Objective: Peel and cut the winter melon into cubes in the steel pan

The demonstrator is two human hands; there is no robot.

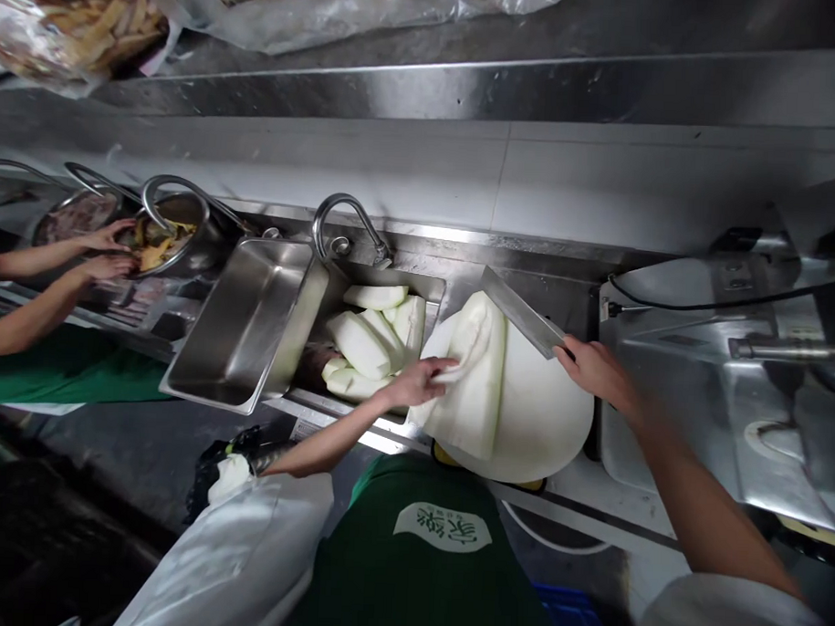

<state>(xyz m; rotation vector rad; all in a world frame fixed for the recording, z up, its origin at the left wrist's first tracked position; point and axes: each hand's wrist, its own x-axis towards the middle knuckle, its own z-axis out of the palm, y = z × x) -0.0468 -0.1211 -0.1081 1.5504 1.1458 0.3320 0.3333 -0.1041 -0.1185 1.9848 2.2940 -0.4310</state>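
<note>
My left hand (421, 380) rests with curled fingers on a big peeled pale-green melon piece (471, 388), gripping its left edge. The melon lies on a round white cutting board (543, 418). My right hand (597, 369) is closed round the handle of a cleaver (520, 312), whose blade points up and left over the melon's far end. Several more peeled melon pieces (372, 339) lie in the sink (428, 286) just left of the board.
A steel tray (253, 321) leans on the sink's left rim under the tap (345, 221). Another person's hands (108, 252) work in metal bowls (170, 231) at far left. A metal machine (724, 360) with a black cable stands at right.
</note>
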